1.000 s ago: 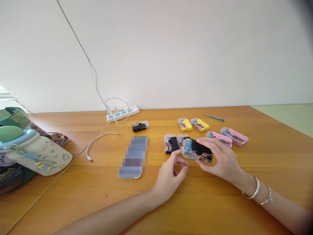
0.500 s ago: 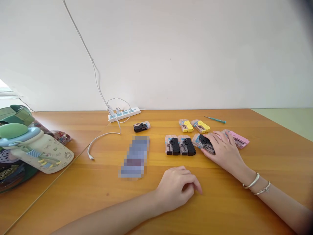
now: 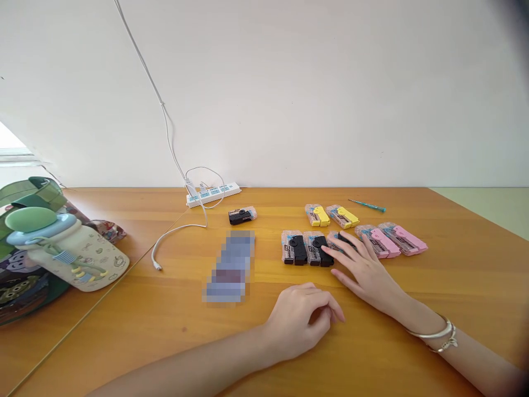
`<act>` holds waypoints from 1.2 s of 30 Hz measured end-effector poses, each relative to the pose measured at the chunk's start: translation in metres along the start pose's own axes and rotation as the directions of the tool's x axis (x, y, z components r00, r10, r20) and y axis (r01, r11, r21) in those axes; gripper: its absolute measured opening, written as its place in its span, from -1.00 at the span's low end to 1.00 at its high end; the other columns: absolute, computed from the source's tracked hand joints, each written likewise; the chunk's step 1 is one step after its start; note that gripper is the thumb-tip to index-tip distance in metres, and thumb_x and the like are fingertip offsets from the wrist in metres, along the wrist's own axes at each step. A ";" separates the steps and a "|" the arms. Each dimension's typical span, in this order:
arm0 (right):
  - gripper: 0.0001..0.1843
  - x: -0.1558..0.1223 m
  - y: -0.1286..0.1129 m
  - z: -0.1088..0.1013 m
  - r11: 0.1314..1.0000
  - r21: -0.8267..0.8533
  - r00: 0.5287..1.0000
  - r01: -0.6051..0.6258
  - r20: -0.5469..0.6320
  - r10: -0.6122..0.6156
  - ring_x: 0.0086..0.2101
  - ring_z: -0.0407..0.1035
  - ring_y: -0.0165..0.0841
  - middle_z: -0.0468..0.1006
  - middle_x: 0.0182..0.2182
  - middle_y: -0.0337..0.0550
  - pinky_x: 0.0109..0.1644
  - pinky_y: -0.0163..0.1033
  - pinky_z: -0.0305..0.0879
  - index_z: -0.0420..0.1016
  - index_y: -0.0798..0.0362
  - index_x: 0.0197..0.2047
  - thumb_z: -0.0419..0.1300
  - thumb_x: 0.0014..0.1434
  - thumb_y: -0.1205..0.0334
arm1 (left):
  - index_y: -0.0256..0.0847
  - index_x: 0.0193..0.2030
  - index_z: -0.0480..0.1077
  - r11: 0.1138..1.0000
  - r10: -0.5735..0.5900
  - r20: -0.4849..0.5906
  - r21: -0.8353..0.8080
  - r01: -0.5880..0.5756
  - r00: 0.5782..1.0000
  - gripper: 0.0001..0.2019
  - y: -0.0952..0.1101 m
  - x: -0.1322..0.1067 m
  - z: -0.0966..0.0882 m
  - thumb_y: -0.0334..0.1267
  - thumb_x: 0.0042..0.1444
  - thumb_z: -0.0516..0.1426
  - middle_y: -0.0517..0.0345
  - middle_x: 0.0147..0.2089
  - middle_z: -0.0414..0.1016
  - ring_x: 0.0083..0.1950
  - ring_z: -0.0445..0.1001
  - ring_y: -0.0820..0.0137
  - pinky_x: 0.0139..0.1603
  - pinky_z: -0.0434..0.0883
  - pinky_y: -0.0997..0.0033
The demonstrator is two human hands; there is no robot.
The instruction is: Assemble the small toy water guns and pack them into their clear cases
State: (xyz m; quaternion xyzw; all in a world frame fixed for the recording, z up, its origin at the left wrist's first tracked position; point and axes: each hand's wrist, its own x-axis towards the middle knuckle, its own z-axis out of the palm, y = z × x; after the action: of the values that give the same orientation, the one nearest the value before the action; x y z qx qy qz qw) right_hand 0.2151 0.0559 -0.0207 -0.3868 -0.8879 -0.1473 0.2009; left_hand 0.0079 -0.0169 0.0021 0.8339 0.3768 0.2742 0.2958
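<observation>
R-most blk pack point(image 3: 334, 240) now down, under R hand point(image 3: 367, 273).

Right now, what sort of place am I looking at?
Probably a room in a home or small office; I can't tell which. A wooden table stands by a plain wall, with a power strip and a bottle on it.
</observation>
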 end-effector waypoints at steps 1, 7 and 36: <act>-0.57 0.000 -0.003 -0.002 0.999 0.037 1.000 0.010 0.010 -0.010 0.20 0.03 -0.10 0.30 0.17 -0.08 0.24 0.22 -0.14 0.20 -0.04 0.19 -0.01 0.26 0.14 | -0.13 -0.33 0.47 1.000 -0.008 -0.006 -0.008 0.008 1.000 -0.71 0.000 0.000 0.000 -0.54 0.06 -0.02 0.28 -0.34 0.57 -0.31 0.38 0.43 -0.22 0.29 0.54; -0.85 0.001 -0.008 -0.013 0.976 0.216 1.000 -0.002 0.002 0.002 0.03 0.26 -0.19 0.55 -0.15 -0.16 0.23 0.19 -0.14 0.40 -0.03 -0.23 0.00 0.24 0.24 | -0.13 -0.38 0.48 0.994 -0.073 -0.038 -0.089 0.069 0.997 -0.68 -0.001 0.000 0.000 -0.55 0.04 -0.04 0.28 -0.37 0.57 -0.31 0.38 0.43 -0.23 0.29 0.52; -0.14 -0.002 -0.025 -0.017 0.898 0.437 0.992 0.059 0.072 -0.100 0.18 0.06 -0.07 0.10 0.18 0.15 0.10 0.05 0.20 0.00 -0.03 0.09 0.39 -0.16 0.00 | -0.15 -0.05 0.21 0.945 -0.212 -0.381 -0.315 0.089 0.900 -0.74 -0.009 0.000 0.000 -0.45 0.11 0.02 0.08 -0.03 0.32 0.08 0.28 0.32 0.15 0.18 0.23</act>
State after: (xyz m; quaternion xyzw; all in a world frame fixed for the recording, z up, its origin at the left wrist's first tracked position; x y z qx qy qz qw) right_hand 0.2021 0.0310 -0.0094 -0.3021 -0.9218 0.0639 0.2345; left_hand 0.0038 -0.0122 -0.0042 0.6734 0.4500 0.4711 0.3495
